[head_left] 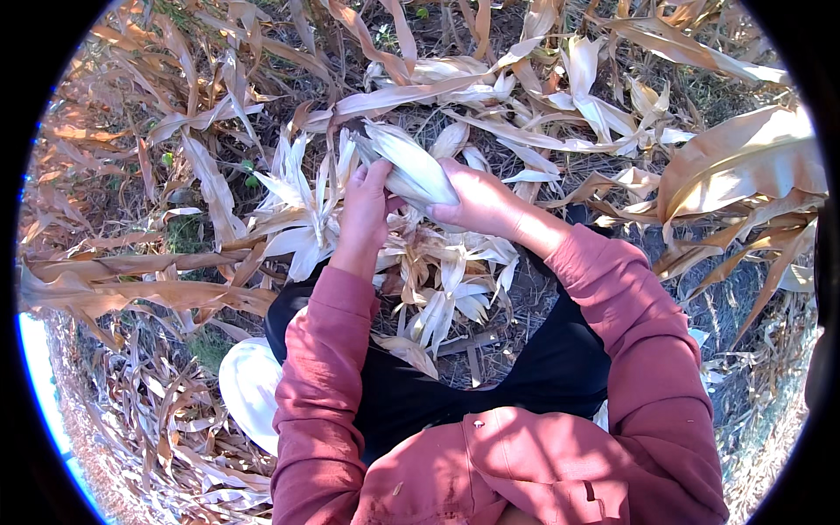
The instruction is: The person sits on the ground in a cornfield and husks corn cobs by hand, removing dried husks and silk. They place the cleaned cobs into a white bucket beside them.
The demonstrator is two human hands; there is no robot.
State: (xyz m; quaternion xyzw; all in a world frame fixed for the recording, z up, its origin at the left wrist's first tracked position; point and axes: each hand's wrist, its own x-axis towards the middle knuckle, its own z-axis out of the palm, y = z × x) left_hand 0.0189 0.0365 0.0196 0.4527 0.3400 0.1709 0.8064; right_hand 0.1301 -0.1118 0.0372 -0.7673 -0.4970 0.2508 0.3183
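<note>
Between my two hands is an ear of corn (407, 160) in its pale, dry husk, tilted with its dark tip toward the upper left. My left hand (367, 197) grips its left side, thumb on the husk. Around its lower right end my right hand (477, 199) is closed, the thumb lying near the end. The kernels are hidden by the husk. Just below my hands lies a heap of peeled, spread husks (451, 293), and another splayed husk (302, 206) sits left of my left hand.
Dry corn stalks and leaves surround me, with a large curled leaf (744, 166) at the right and a long fallen stalk (149, 262) at the left. My dark-trousered legs are spread around the husks. A white rounded object (249, 394) is beside my left leg.
</note>
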